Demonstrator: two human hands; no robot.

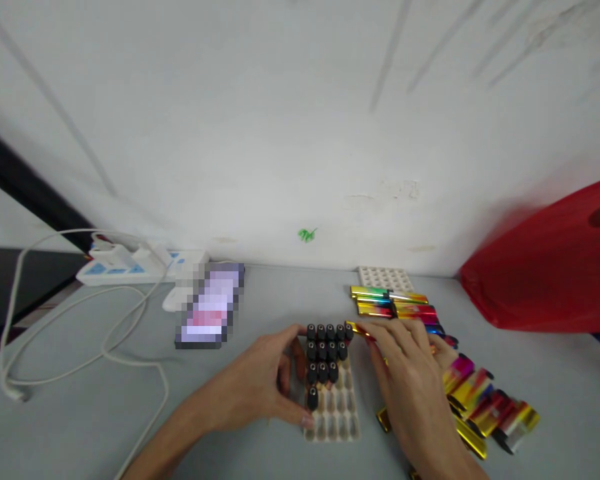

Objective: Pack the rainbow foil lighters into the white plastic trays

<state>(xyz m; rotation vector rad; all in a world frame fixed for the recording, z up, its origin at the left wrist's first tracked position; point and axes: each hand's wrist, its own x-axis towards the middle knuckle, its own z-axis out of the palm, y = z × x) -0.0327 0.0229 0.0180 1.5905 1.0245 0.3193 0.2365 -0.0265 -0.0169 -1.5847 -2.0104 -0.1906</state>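
Here: phone, frame left; red bag, frame right; tabletop between; left hand spread at tray edge; right hand pinching gold tube.

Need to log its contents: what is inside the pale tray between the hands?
Black pieces sit in the far part of the tray, with one nearer along its left side. Cavities show at the near end; those beneath the pieces are covered.
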